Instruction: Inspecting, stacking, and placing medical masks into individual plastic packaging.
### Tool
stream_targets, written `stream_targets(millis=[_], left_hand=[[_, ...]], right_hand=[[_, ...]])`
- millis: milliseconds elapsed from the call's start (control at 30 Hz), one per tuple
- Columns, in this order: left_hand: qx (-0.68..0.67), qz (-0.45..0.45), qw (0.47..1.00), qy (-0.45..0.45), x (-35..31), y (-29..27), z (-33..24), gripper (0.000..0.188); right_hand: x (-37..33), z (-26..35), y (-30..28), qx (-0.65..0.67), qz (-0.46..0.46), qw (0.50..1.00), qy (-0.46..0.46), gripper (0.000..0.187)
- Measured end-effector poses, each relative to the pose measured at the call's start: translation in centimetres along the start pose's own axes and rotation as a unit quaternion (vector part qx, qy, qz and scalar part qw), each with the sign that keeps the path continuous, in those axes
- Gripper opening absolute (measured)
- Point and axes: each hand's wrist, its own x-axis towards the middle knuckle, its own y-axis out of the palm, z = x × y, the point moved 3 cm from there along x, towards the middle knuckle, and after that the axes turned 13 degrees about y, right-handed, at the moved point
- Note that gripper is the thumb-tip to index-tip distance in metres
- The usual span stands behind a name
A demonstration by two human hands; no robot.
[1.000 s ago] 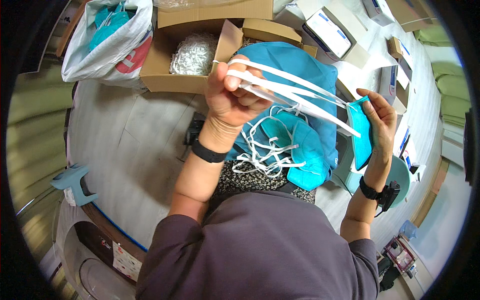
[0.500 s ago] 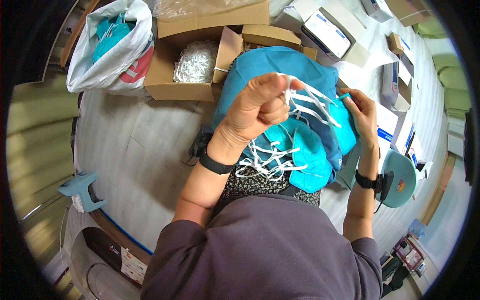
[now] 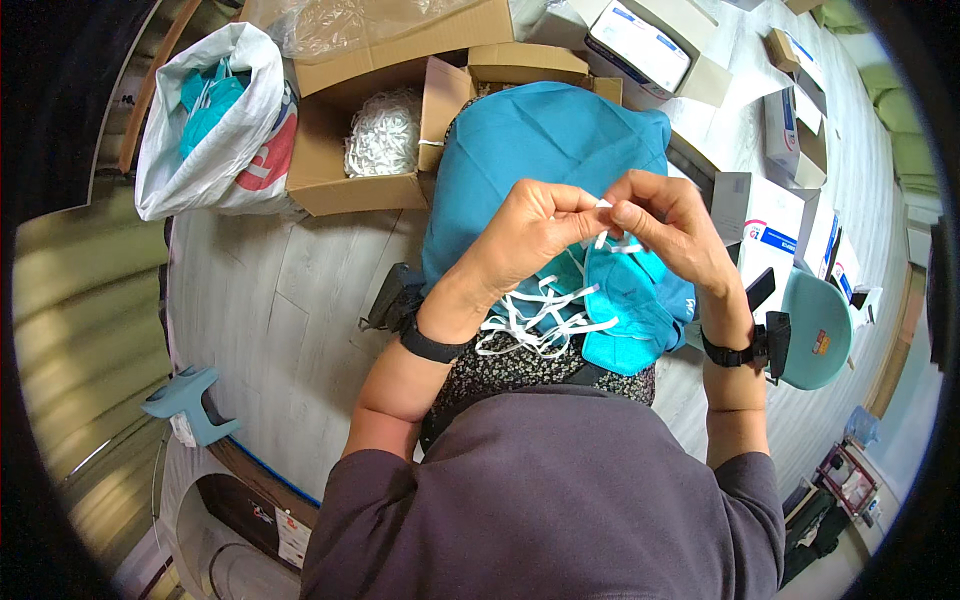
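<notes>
Left hand and right hand, close together, both pinch a white strap. Teal masks with tangled ties lie below on blue cloth.

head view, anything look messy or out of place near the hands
Yes, mildly: below the left hand and right hand, white straps lie in a loose, crisscrossing tangle by the teal masks, which looks untidy. No tear or spill shows there.

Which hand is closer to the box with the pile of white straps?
Left. The left hand is right of the box; the right hand is farther right.
</notes>
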Motion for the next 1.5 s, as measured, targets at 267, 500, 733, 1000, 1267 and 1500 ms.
stream_targets(millis=[267,500,733,1000,1267,1500], left_hand=[[-0.022,0.085,0.995,-0.056,-1.4,3.2,1.5,0.029],[-0.096,0.156,0.972,-0.149,-6.3,3.0,0.4,0.031],[-0.169,0.111,0.948,-0.247,-10.8,-1.3,-0.9,0.027],[-0.416,0.017,0.884,-0.21,-5.5,0.2,3.6,0.022],[-0.369,-0.04,0.913,-0.171,-2.1,-2.4,4.5,0.027],[-0.349,-0.058,0.925,-0.142,-0.8,-4.3,4.6,0.024]], right_hand=[[-2.7,-0.3,-0.6,-0.072,-0.157,0.984,-0.048,0.041],[-7.6,0.2,-2.4,-0.206,-0.288,0.931,-0.085,0.04],[-8.4,0.3,-7.9,-0.155,-0.402,0.898,-0.084,0.038],[-3.7,3.5,2.0,-0.134,-0.137,0.967,-0.169,0.036],[-1.4,1.7,1.8,0.067,-0.202,0.971,-0.107,0.036],[-1.1,0.0,0.3,0.218,-0.266,0.936,-0.071,0.035]])
